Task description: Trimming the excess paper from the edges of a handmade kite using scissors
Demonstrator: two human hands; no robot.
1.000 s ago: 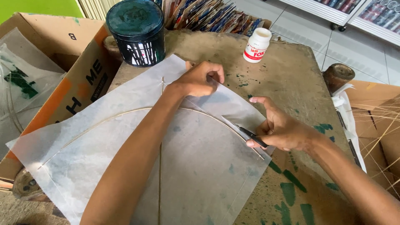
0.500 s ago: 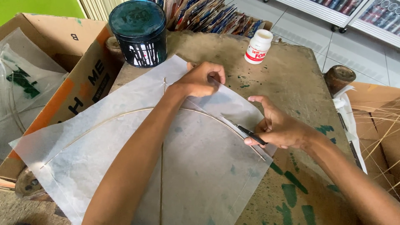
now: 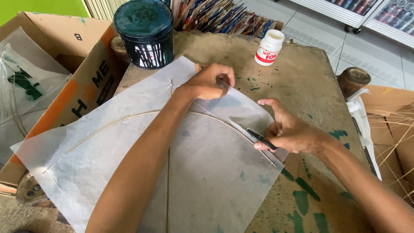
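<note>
A thin white paper sheet (image 3: 129, 172) lies over a worn wooden table (image 3: 302, 82), with a curved bamboo strip (image 3: 116, 121) and a straight upright stick (image 3: 168, 164) showing on it like a kite frame. My left hand (image 3: 209, 82) presses fingers down on the paper near its upper corner. My right hand (image 3: 289, 131) grips a small black-handled cutter (image 3: 258, 138), its blade tip lying on the paper along the curved strip at the right edge.
A dark round tin (image 3: 146, 32) stands at the table's far left, a small white glue bottle (image 3: 268, 47) at the far middle. An open cardboard box (image 3: 56, 82) sits left. Thin bamboo splints (image 3: 396, 129) lie right, next to a wooden stump (image 3: 352, 80).
My right hand has slid the cutter slightly down and right along the curved strip. My left hand stays pressed on the paper.
</note>
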